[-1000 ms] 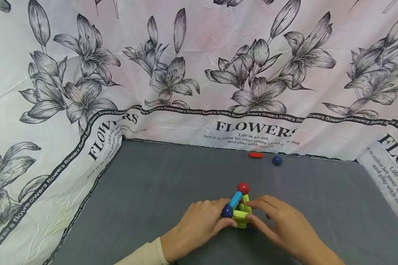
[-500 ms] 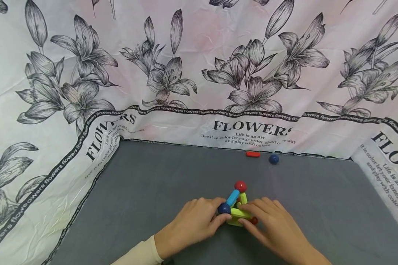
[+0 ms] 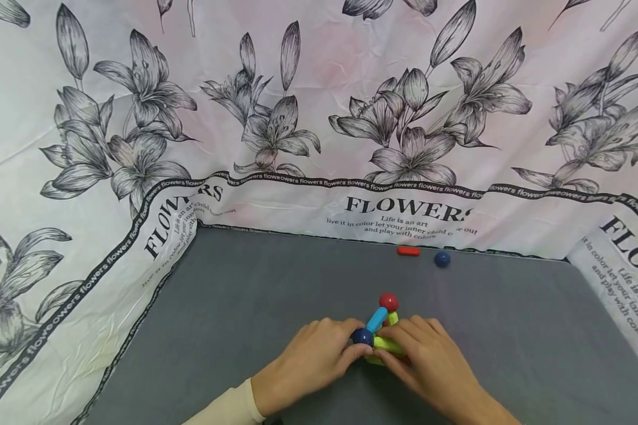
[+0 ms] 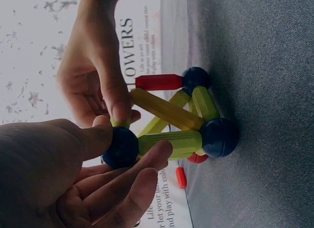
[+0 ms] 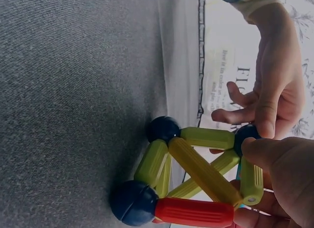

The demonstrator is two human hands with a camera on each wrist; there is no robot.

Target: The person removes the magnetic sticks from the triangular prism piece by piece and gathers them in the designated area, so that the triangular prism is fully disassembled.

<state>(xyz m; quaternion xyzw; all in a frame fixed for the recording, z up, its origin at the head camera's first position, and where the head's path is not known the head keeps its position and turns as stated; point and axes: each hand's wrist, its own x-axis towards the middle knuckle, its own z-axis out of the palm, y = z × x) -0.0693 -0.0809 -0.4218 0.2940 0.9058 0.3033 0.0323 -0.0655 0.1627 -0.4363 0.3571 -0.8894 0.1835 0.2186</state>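
Lower centre of frame: blue ball [image 3: 363, 337] being pinched by left grip [image 3: 311, 359], green rod [image 3: 388, 345] by right grip [image 3: 427, 361]; rod possibly being popped loose if pushed unevenly.

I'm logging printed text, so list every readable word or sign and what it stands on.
"FLOWERS": heading on the floral cloth, centre, final S partly cut.
"Life is an art": same cloth, beneath.
"live it in color let your inner child": next line, end broken up.
"and play with colors": last line.
"flowers", repeated: the cloth's black band.
Side copies: cut off or too small to read fully.
Stick-and-ball toy: no lettering visible.
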